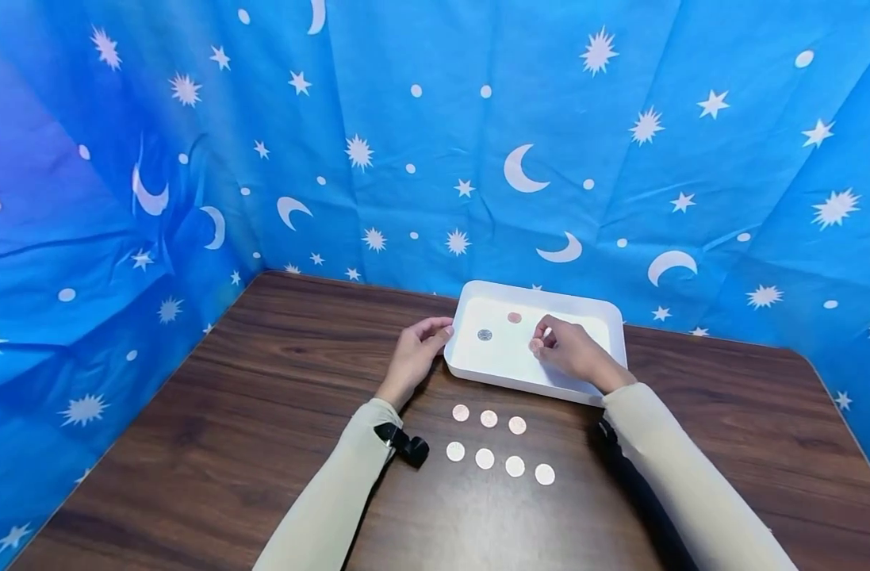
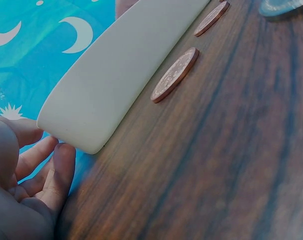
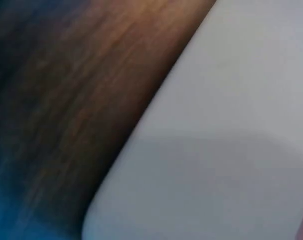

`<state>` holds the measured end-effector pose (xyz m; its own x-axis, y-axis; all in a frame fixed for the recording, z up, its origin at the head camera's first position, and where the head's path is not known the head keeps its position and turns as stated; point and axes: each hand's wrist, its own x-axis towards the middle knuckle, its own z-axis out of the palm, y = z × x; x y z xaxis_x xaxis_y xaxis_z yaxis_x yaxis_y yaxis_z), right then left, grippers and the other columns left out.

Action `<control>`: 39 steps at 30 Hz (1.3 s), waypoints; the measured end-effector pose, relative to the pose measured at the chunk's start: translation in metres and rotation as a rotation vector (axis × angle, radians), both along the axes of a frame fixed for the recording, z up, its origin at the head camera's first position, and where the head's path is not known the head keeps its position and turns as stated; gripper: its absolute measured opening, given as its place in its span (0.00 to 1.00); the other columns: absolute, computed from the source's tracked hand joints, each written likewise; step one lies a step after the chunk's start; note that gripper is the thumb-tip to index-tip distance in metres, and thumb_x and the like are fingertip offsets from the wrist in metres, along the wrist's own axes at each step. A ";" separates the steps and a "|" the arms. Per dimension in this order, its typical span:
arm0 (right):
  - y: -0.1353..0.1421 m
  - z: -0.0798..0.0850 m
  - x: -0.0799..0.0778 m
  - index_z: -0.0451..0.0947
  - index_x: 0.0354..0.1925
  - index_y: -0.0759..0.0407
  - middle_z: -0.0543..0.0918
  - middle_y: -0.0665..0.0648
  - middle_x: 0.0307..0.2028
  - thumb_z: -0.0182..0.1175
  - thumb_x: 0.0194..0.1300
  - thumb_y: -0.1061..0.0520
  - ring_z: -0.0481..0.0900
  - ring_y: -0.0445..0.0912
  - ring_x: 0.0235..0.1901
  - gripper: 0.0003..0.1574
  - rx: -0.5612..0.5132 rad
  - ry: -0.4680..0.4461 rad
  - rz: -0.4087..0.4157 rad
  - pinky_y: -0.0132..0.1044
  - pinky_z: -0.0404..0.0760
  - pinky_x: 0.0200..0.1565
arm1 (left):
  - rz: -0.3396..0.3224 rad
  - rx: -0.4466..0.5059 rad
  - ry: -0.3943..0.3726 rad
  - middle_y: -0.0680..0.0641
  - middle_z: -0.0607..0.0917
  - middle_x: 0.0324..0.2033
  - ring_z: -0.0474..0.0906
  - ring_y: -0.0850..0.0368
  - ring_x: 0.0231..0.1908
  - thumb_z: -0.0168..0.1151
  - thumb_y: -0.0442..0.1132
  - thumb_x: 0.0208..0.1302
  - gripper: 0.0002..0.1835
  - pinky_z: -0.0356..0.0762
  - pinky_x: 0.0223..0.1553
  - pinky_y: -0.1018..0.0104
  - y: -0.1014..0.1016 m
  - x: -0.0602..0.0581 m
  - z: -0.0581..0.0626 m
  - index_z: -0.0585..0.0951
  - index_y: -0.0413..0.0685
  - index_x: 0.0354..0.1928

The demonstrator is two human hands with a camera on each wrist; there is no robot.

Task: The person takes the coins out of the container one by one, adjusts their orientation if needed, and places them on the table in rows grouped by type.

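Note:
A white rectangular tray [image 1: 534, 384] lies on the wooden table near the curtain. My right hand [image 1: 570, 346] is over the tray and pinches a copper coin [image 1: 535, 346] between thumb and fingertips. To the left of it in the tray are another copper coin [image 1: 514, 317] and a silver coin [image 1: 484, 335]. My left hand [image 1: 413, 353] rests with its fingertips at the tray's left end. In the left wrist view, the left hand's fingers [image 2: 61, 172] lie against the outer corner of the tray wall [image 2: 106, 85]. The right wrist view shows mostly tray wall [image 3: 226, 115].
In front of the tray, three copper coins [image 1: 488, 418] form a row on the table [image 1: 263, 381]. Nearer to me is a row of several pale silver coins [image 1: 484, 458]. A blue curtain [image 1: 435, 119] with stars and moons hangs behind the table and along its left.

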<state>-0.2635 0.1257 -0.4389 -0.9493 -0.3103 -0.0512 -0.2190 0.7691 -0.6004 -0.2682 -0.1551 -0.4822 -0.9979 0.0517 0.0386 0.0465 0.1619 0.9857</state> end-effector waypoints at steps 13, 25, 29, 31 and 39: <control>0.014 0.000 0.017 0.81 0.54 0.64 0.75 0.55 0.23 0.57 0.77 0.64 0.71 0.47 0.23 0.11 -0.253 -0.111 -0.114 0.36 0.67 0.27 | 0.006 -0.009 -0.020 0.41 0.87 0.53 0.82 0.52 0.50 0.62 0.41 0.78 0.16 0.82 0.52 0.62 0.002 0.001 -0.003 0.85 0.40 0.59; 0.023 0.022 0.035 0.82 0.51 0.66 0.81 0.59 0.35 0.56 0.80 0.60 0.71 0.48 0.26 0.12 -0.272 -0.202 -0.188 0.39 0.69 0.32 | 0.015 -0.003 -0.001 0.40 0.87 0.53 0.82 0.54 0.50 0.63 0.41 0.77 0.16 0.81 0.49 0.67 0.001 -0.004 -0.001 0.85 0.39 0.59; 0.026 0.028 0.045 0.81 0.49 0.67 0.86 0.64 0.44 0.56 0.80 0.61 0.74 0.48 0.27 0.10 -0.247 -0.176 -0.116 0.38 0.75 0.33 | 0.017 0.001 -0.010 0.40 0.87 0.54 0.82 0.53 0.51 0.63 0.41 0.77 0.17 0.81 0.50 0.65 0.001 -0.004 0.000 0.85 0.38 0.60; 0.027 0.030 0.051 0.81 0.47 0.67 0.88 0.66 0.46 0.56 0.80 0.62 0.75 0.48 0.28 0.09 -0.244 -0.162 -0.079 0.38 0.77 0.32 | 0.015 0.001 -0.015 0.40 0.87 0.54 0.82 0.52 0.51 0.63 0.41 0.77 0.17 0.82 0.51 0.64 0.001 -0.004 -0.001 0.84 0.38 0.60; 0.029 0.034 0.078 0.82 0.45 0.65 0.87 0.59 0.37 0.59 0.78 0.63 0.79 0.49 0.27 0.06 -0.269 -0.106 -0.062 0.40 0.83 0.31 | 0.016 -0.003 -0.023 0.41 0.87 0.54 0.82 0.53 0.51 0.63 0.41 0.77 0.16 0.81 0.50 0.65 0.003 -0.004 -0.001 0.85 0.41 0.59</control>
<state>-0.1860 0.1546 -0.4045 -0.9605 -0.2679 -0.0746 -0.1021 0.5892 -0.8016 -0.2717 -0.1523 -0.4829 -0.9993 0.0356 0.0152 0.0209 0.1658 0.9859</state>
